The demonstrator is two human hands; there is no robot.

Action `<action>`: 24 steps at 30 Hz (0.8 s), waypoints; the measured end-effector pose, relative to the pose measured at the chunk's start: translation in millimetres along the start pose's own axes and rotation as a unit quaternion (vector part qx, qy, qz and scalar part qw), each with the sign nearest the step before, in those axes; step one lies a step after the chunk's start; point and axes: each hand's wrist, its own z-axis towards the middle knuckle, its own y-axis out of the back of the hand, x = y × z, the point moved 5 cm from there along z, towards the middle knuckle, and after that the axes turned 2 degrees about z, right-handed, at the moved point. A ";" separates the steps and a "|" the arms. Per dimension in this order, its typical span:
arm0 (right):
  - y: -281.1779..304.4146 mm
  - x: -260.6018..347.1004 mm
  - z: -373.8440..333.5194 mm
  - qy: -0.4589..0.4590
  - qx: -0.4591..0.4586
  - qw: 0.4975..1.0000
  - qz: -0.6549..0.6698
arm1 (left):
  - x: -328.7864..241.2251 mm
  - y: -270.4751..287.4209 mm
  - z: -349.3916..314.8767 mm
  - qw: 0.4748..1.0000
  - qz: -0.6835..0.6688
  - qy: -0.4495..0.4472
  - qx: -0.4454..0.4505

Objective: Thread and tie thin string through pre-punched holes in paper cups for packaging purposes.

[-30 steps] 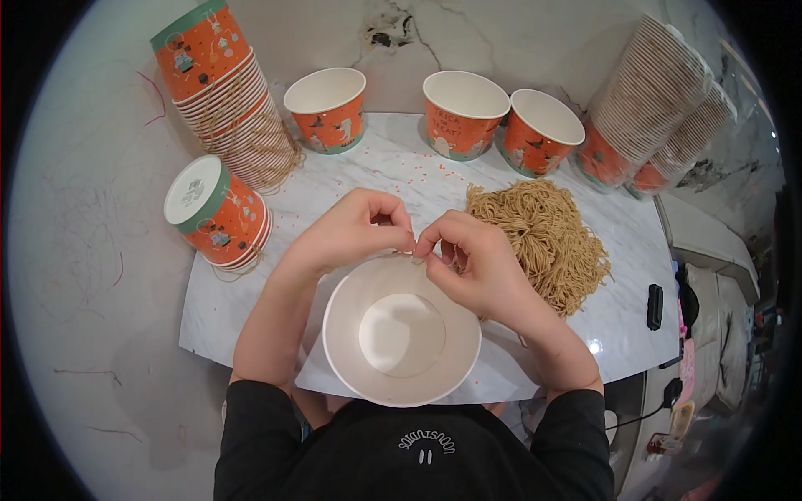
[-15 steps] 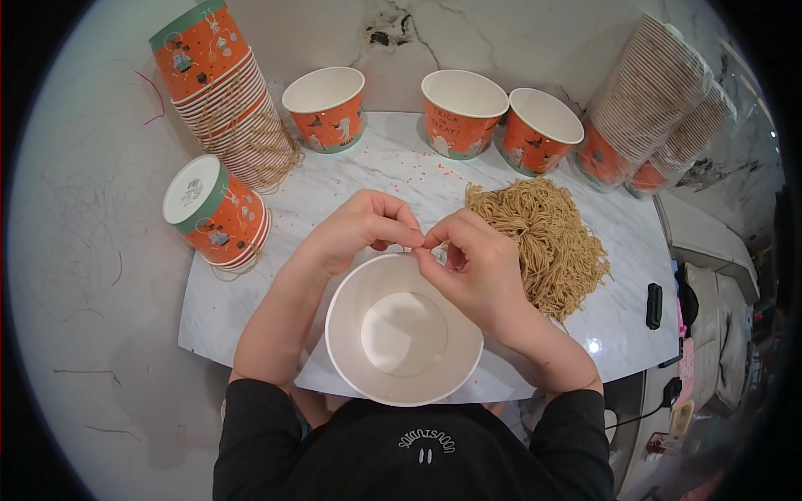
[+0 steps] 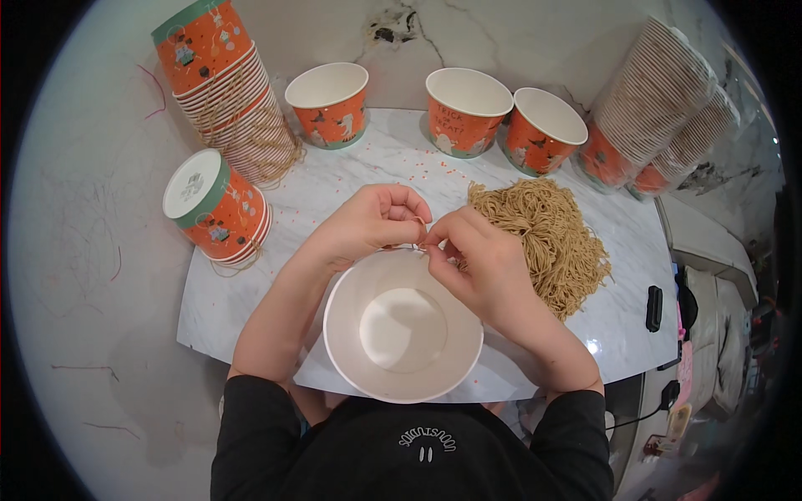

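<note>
Marbled tabletop [image 3: 330, 185] — left hand [image 3: 376, 220] and right hand [image 3: 479, 257] in tight pinches on string [image 3: 421, 245], apparently — beside open bucket [image 3: 344, 330].

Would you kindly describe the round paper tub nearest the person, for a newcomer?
At the white marbled table, look to its near edge. By the left hand and right hand is the round paper tub, showing only white interior, unlike the orange printed tubs behind.

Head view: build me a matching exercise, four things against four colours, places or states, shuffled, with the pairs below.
1. right hand
2. string heap
3. large bowl
4. cup stacks at far right

A. tan and tangled
B. wrapped in clear plastic
C. close beside the left hand
D. white inside

Pairs: 1-C, 2-A, 3-D, 4-B
</note>
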 end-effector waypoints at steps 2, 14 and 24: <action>-1.2 3.9 0.2 0.038 0.008 0.998 -0.047 | 0.2 0.4 -0.2 1.000 -0.005 0.013 0.007; 1.9 9.4 2.8 0.079 0.004 0.992 -0.094 | 4.6 7.8 3.5 0.995 -0.047 0.047 0.074; -3.6 8.0 2.1 0.059 0.037 0.993 -0.099 | 3.2 8.5 2.7 0.998 -0.045 0.030 0.033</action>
